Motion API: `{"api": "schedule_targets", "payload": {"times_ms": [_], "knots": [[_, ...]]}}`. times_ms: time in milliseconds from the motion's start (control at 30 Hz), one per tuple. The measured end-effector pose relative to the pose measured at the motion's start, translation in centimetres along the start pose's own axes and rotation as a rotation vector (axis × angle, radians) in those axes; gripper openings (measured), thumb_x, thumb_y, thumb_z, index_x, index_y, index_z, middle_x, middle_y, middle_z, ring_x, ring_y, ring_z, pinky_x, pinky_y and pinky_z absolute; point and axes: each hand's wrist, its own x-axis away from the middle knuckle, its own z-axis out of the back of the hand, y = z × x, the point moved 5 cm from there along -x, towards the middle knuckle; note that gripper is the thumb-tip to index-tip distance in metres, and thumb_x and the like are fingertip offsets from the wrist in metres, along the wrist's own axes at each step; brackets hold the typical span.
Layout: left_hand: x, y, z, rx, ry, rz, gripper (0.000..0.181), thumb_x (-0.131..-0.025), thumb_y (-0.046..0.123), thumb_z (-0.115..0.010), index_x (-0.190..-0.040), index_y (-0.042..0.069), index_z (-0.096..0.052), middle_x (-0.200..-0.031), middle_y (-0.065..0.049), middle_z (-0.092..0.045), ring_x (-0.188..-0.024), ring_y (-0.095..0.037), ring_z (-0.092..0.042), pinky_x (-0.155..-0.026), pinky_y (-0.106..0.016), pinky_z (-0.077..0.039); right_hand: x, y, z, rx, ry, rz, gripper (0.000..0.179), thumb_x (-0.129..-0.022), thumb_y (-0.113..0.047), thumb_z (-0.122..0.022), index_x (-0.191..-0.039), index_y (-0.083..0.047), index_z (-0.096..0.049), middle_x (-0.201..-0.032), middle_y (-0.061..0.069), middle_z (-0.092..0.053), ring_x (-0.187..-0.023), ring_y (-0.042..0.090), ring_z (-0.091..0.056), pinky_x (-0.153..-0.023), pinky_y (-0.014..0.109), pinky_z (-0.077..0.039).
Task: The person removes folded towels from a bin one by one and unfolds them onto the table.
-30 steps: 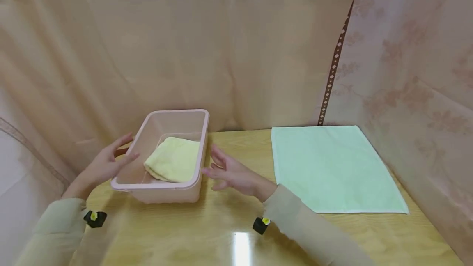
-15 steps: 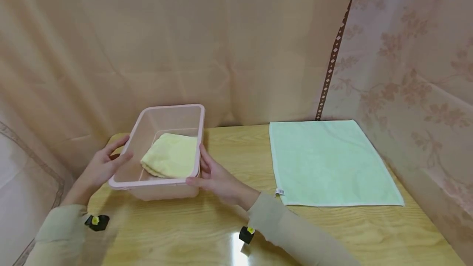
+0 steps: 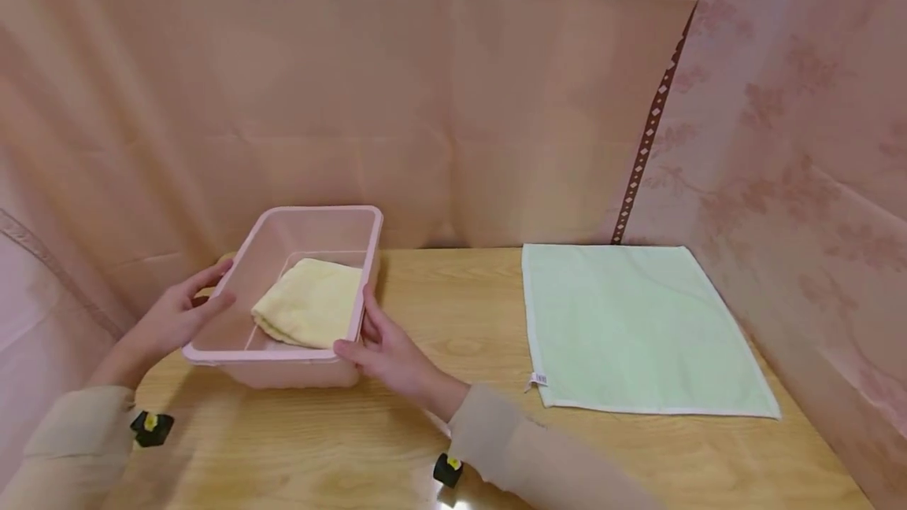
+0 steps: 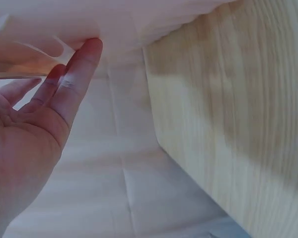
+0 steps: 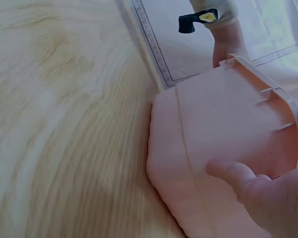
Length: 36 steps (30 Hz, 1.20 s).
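A pink plastic basin (image 3: 283,373) sits at the left of the table, a folded yellow towel (image 3: 312,305) lying inside on its floor. My left hand (image 3: 161,327) holds the basin's left rim, thumb over the edge and fingers along the outside; the left wrist view has the fingers (image 4: 77,79) against the outer wall. On the opposite side, my right hand (image 3: 391,356) grips the right rim near the front corner, its thumb on top. In the right wrist view, a fingertip (image 5: 216,167) presses the basin's outer wall (image 5: 213,114) under the rim.
A light green towel (image 3: 638,329) is spread flat on the right of the wooden table (image 3: 453,305), with a small white label at its left edge. Beige curtains (image 3: 354,101) hang along the back, and a floral one (image 3: 794,140) closes the right side.
My right hand has come in from beside the basin and taken hold of its right rim. The basin has shifted slightly left, away from the green towel, with the yellow towel inside.
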Motion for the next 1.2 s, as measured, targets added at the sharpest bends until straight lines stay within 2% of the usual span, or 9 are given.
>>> {"api": "schedule_targets", "payload": {"times_ms": [200, 400, 467, 567, 733, 767, 967, 1000, 1200], "knots": [[0.2, -1.0, 1.6, -0.049, 0.019, -0.016, 0.069, -0.107, 0.030, -0.054, -0.158, -0.003, -0.022, -0.145, -0.040, -0.040, -0.119, -0.056, -0.049, -0.074, -0.014, -0.049, -1.1, 0.6, -1.8, -0.040, -0.013, 0.027, 0.091, -0.100, -0.014, -0.067, -0.164, -0.027, -0.003, -0.167, 0.005, -0.020, -0.140, 0.015, -0.042, -0.105, 0.032, -0.043], [0.5, -2.5, 2.4, -0.059, -0.006, 0.039, 0.072, -0.107, 0.036, -0.050, -0.161, 0.002, -0.016, -0.150, -0.040, -0.034, -0.122, -0.056, -0.045, -0.076, -0.035, -0.059, -2.1, 0.8, -3.1, -0.039, -0.007, 0.027, 0.093, -0.099, -0.014, -0.067, -0.164, -0.028, -0.003, -0.167, 0.001, -0.018, -0.141, 0.008, -0.039, -0.107, 0.026, -0.040], [0.4, -2.9, 2.7, -0.048, -0.007, 0.034, 0.072, -0.107, 0.035, -0.050, -0.161, 0.001, -0.016, -0.150, -0.040, -0.033, -0.121, -0.056, -0.046, -0.076, -0.031, -0.058, -2.5, 0.8, -3.4, -0.038, 0.000, 0.035, 0.092, -0.100, -0.012, -0.067, -0.164, -0.026, -0.003, -0.167, 0.002, -0.017, -0.142, 0.009, -0.038, -0.107, 0.025, -0.039], [0.3, -3.4, 3.2, -0.068, 0.019, 0.007, 0.069, -0.107, 0.030, -0.053, -0.159, -0.002, -0.022, -0.147, -0.041, -0.037, -0.117, -0.051, -0.050, -0.071, -0.017, -0.051, -3.0, 0.9, -3.9, -0.037, -0.002, 0.051, 0.092, -0.100, -0.010, -0.066, -0.164, -0.022, -0.001, -0.167, 0.004, -0.016, -0.143, 0.009, -0.035, -0.107, 0.024, -0.038], [0.5, -3.7, 4.2, -0.118, 0.061, -0.022, 0.065, -0.106, 0.026, -0.055, -0.155, -0.007, -0.028, -0.143, -0.044, -0.040, -0.113, -0.050, -0.053, -0.069, -0.009, -0.044, -3.7, 1.1, -4.8, -0.038, -0.014, 0.062, 0.091, -0.101, -0.013, -0.065, -0.165, -0.025, -0.001, -0.168, 0.002, -0.016, -0.141, 0.003, -0.035, -0.107, 0.022, -0.038], [0.5, -3.8, 4.3, -0.120, 0.072, -0.026, 0.065, -0.105, 0.026, -0.056, -0.155, -0.007, -0.029, -0.143, -0.044, -0.040, -0.112, -0.038, -0.057, -0.069, -0.008, -0.044, -3.8, 1.2, -4.8, -0.037, -0.014, 0.061, 0.091, -0.101, -0.014, -0.066, -0.165, -0.026, -0.001, -0.168, 0.002, -0.016, -0.141, 0.002, -0.036, -0.106, 0.022, -0.039], [0.4, -4.2, 4.9, -0.105, 0.056, 0.015, 0.068, -0.106, 0.030, -0.054, -0.157, -0.004, -0.024, -0.146, -0.044, -0.035, -0.121, -0.049, -0.051, -0.068, -0.007, -0.040, -4.3, 1.2, -5.0, -0.018, -0.016, 0.049, 0.092, -0.100, -0.017, -0.067, -0.165, -0.028, -0.003, -0.167, -0.004, -0.017, -0.141, -0.001, -0.033, -0.107, 0.020, -0.037], [0.5, -4.2, 4.9, -0.107, 0.047, 0.030, 0.069, -0.107, 0.031, -0.053, -0.157, -0.004, -0.023, -0.147, -0.044, -0.034, -0.121, -0.061, -0.044, -0.068, -0.007, -0.040, -4.4, 1.2, -5.0, -0.011, -0.012, 0.047, 0.091, -0.100, -0.017, -0.067, -0.165, -0.028, -0.003, -0.166, -0.005, -0.017, -0.142, -0.001, -0.032, -0.108, 0.020, -0.036], [0.6, -4.7, 4.7, -0.096, 0.043, 0.018, 0.069, -0.107, 0.031, -0.053, -0.157, -0.005, -0.023, -0.147, -0.043, -0.034, -0.121, -0.060, -0.043, -0.069, -0.006, -0.041, -4.3, 1.6, -5.1, 0.025, 0.014, 0.043, 0.091, -0.100, -0.018, -0.068, -0.165, -0.026, -0.005, -0.166, -0.007, -0.016, -0.140, -0.005, -0.028, -0.109, 0.019, -0.033]]}}
